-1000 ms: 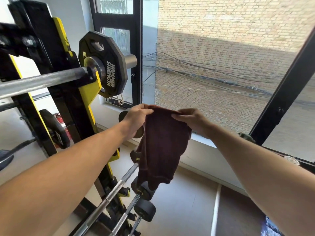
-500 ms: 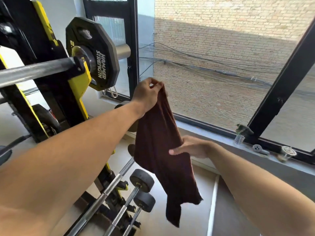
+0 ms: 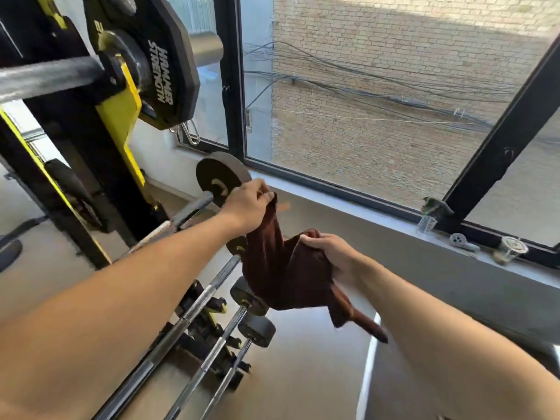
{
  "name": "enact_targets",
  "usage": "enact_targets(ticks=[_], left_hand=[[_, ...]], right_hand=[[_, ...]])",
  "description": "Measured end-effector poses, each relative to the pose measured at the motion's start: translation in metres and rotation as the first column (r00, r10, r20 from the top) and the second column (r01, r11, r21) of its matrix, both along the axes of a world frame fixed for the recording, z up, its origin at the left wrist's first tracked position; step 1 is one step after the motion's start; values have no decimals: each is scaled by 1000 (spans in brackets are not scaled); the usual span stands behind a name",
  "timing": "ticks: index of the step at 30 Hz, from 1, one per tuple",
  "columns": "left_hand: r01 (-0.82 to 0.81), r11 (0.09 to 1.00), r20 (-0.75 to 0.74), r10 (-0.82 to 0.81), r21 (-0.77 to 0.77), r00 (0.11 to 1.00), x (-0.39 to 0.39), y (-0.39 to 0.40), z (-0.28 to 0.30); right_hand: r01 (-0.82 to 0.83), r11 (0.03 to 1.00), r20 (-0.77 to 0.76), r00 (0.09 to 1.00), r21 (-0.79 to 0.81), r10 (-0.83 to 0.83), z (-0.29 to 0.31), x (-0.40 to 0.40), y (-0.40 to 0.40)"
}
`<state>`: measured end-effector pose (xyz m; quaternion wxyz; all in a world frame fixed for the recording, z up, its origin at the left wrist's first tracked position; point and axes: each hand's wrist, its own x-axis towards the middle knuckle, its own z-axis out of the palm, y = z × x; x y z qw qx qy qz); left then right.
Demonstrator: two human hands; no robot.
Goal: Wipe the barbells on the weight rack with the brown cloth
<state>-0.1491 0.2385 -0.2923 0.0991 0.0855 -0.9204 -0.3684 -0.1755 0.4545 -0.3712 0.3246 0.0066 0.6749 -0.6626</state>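
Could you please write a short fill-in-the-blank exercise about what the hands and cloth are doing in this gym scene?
1. The brown cloth is held by ____ hands at once.
2. The left hand pinches the cloth's ____ end, above the right hand.
3. The big plate on the top bar reads HAMMER ____.
4. The racked barbells lie ____ the cloth, as this view shows them.

Missing words: two; upper; STRENGTH; below

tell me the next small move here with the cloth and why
Probably lower the brown cloth onto the nearest barbell on the rack and start rubbing. Both the left hand and right hand grip the cloth, which hangs bunched just above the bars, touching none clearly yet.
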Motion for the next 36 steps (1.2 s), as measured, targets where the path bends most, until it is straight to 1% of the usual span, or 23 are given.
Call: enact_targets(ticks=[1, 3, 5, 6, 8, 9, 11, 13, 15, 18, 20, 21, 22, 23, 25, 26, 28, 29, 30, 32, 34, 35, 36], left_hand=[[8, 999, 26, -9, 46, 1000, 5, 3, -11], [-13, 965, 82, -9, 262, 997, 15, 10, -24], [-66, 841, 170, -32, 538, 985, 24, 12, -26], [-81, 770, 206, -67, 633, 976, 25, 10, -25], [-86, 704, 219, -101, 704, 970, 28, 3, -25], [-96, 705, 210, -78, 703, 975, 29, 1, -25], [-136, 738, 186, 14, 661, 983, 29, 2, -27], [-189, 784, 135, 134, 592, 982, 29, 5, -30], [-262, 815, 87, 255, 516, 963, 28, 3, -32], [-361, 823, 51, 378, 439, 924, 29, -8, -33], [-423, 808, 53, 442, 410, 895, 29, -18, -32], [-445, 795, 61, 463, 412, 884, 29, -25, -33], [-450, 783, 71, 468, 429, 881, 28, -30, -34], [-444, 773, 83, 459, 452, 884, 28, -36, -35], [-438, 759, 97, 451, 481, 887, 24, -47, -43], [-448, 759, 87, 466, 473, 881, 24, -49, -44], [-459, 811, 24, 485, 363, 874, 31, -44, -39], [-452, 849, -9, 472, 275, 881, 37, -40, -34], [-427, 880, -40, 444, 207, 895, 39, -35, -32], [-339, 929, -106, 356, 151, 928, 42, -23, -25], [-227, 960, -139, 250, 165, 958, 40, -14, -20], [-172, 964, -133, 201, 202, 971, 39, -10, -16], [-121, 961, -120, 154, 247, 981, 39, -6, -14]], right_hand=[[-37, 997, -20, 999, -60, 36, 15, -3, -7], [-159, 983, -60, 986, -95, 153, 38, -7, -17], [-320, 947, -72, 946, -40, 317, 53, -9, -22], [-385, 923, -74, 920, -6, 384, 58, -11, -22], [-476, 876, -62, 874, 78, 481, 62, -11, -24], [-508, 855, -56, 855, 109, 515, 61, -9, -24], [-554, 828, -37, 829, 88, 558, 54, -8, -23], [-555, 830, -22, 830, 58, 557, 45, -8, -23], [-542, 837, 8, 840, 77, 543, 33, -10, -19], [-536, 816, 65, 842, 216, 536, 14, -9, -6], [-551, 764, 50, 820, 335, 569, 8, -5, 2], [-542, 760, 35, 821, 357, 569, 7, -3, 5], [-511, 793, 9, 842, 331, 539, 7, -3, 6], [-455, 853, -29, 878, 254, 477, 10, -2, 5], [-269, 962, -156, 950, 42, 272, 22, -3, 0], [-150, 987, -224, 965, -51, 135, 30, -4, -3], [7, 982, -278, 959, -187, -59, 47, -8, -11], [13, 981, -296, 952, -195, -71, 55, -9, -14], [-19, 988, -320, 947, -151, -30, 62, -9, -17], [-174, 985, -338, 927, -8, 161, 72, -4, -23], [-376, 926, -269, 890, 21, 368, 78, 2, -26], [-462, 887, -262, 854, 15, 449, 81, 4, -28], [-496, 868, -296, 824, 33, 483, 81, 4, -31]])
